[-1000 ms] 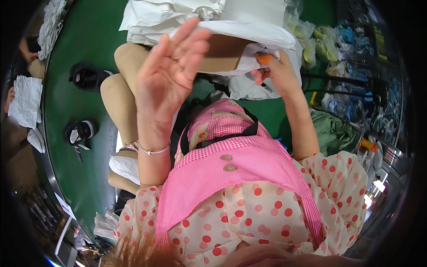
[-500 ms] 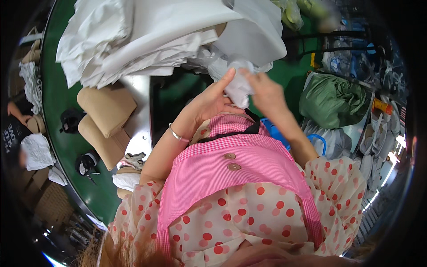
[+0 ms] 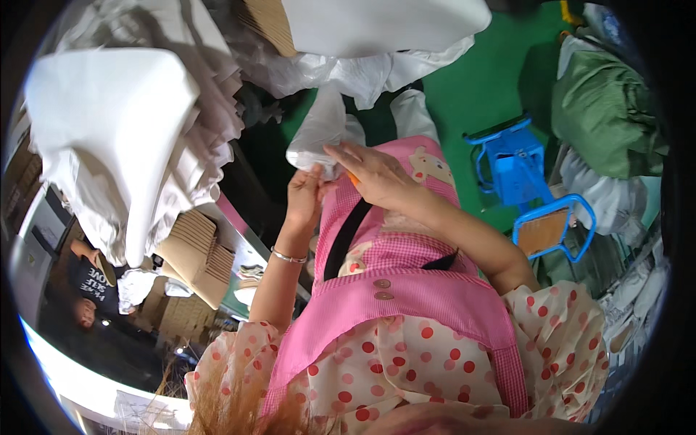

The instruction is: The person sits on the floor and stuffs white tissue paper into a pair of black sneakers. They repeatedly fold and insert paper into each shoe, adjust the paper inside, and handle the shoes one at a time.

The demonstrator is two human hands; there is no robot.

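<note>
A thin white sheet-like piece point(image 3: 319, 130), bunched and narrow, hangs in front of my pink apron; I cannot tell whether it is cloth or plastic. At its lower end the fingers of my left hand point(image 3: 307, 196) are pinched together on its edge. My right hand point(image 3: 377, 176) lies just to the right, its fingertips against the same piece. A small orange thing point(image 3: 354, 177) shows between the thumb and fingers of this hand; most of it is hidden.
White sheets point(image 3: 116, 109) are heaped at left, with another white sheet point(image 3: 384, 25) at the far side. Ribbed tan pieces point(image 3: 196, 254) lie below the heap. A blue folding stool point(image 3: 515, 163) and green sack point(image 3: 605, 112) stand right. Another person's hand point(image 3: 87, 251) shows far left.
The view has turned, bringing the blue stool fully into sight and the white heap further left. Both hands are lower, and the right hand now lies across the white piece's lower end.
</note>
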